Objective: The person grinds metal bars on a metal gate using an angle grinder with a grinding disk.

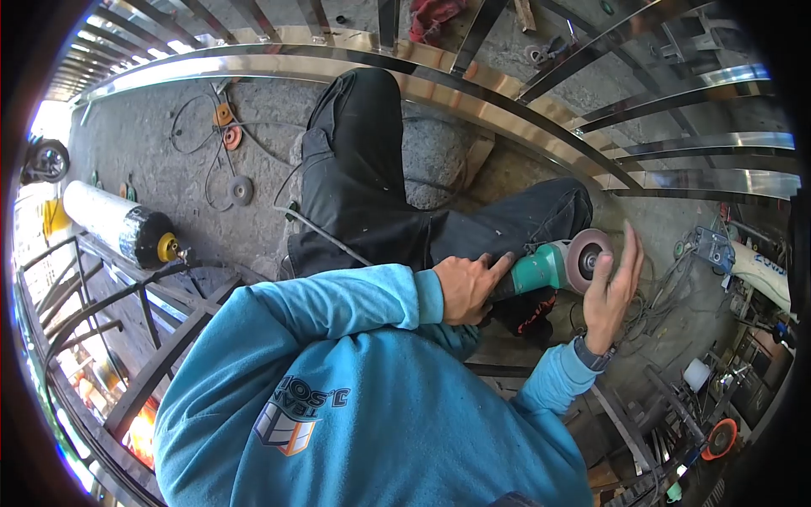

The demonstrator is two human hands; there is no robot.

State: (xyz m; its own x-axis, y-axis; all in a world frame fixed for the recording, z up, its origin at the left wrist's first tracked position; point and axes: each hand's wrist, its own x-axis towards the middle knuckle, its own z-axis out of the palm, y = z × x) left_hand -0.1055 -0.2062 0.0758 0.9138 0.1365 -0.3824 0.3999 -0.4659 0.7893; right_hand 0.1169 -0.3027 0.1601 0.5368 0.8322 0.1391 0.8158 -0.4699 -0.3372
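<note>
- The left hand (466, 287) was wrapped around a green angle grinder (534, 270), apparently for steadiness above the lap.
- The grinder's disc (581, 264) was faced by the right hand (615, 296), held open, perhaps for guarded contact.

Dark lettering is showing upside down on the chest of a blue long-sleeved sweatshirt (380, 414), with "TEAM" and what seems to be "J.SO" reading beside a white, blue and orange crest (285, 427). Red script is marking a black fabric item (536, 319), and dark characters are running along a pale cylinder (763, 275), both too unclear to read.
</note>
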